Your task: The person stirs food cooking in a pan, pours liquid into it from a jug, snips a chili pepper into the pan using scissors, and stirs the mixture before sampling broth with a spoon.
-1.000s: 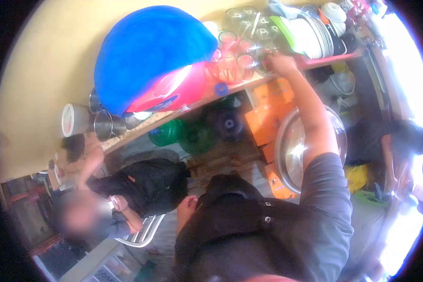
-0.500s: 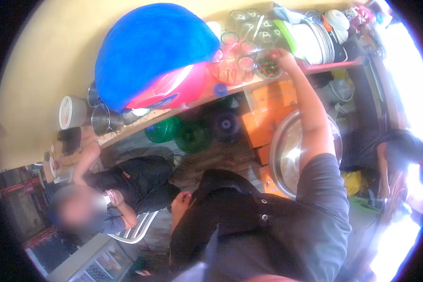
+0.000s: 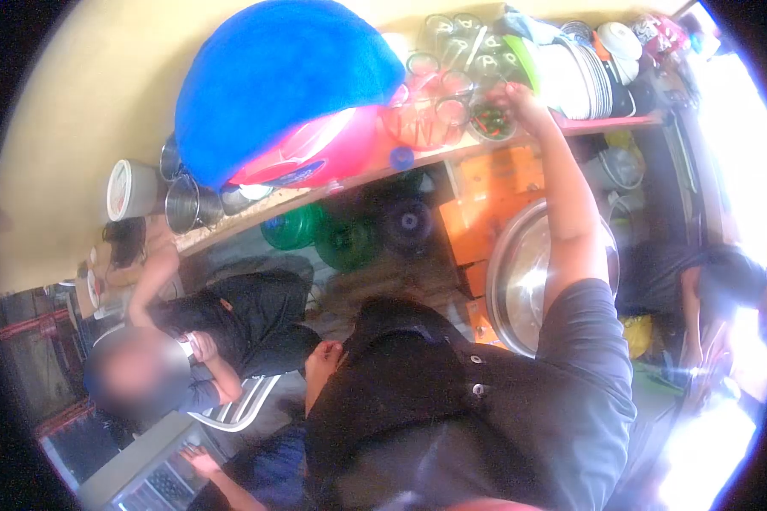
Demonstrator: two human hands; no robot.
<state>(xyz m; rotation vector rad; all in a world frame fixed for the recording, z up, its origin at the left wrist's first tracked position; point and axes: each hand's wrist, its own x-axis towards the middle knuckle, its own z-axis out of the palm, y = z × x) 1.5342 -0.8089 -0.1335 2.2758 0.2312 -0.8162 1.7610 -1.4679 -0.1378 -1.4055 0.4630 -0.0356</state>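
Shifted the right hand (image 3: 513,97) up off the clear container (image 3: 491,136) of red-and-green bits (image 3: 493,122) this past second, leaving those uncovered just nearside of that grip, but honestly couldn't tell if pinching anything, same for the curled left hand (image 3: 322,361) well away from it.

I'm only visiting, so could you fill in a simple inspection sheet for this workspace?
Surface: light shelf, crowded along much of its length.
Job's things: container of green and red pieces, near the shelf's front edge.
Clutter: glassware, stacked white plates, large blue item with pink beneath.
Grip: right hand at the container, contact unclear; left hand low beside dark clothing, fingers curled.
Cables: nothing seen.
Surroundings: orange boxes, large round metal pan; other people nearby, one seated.
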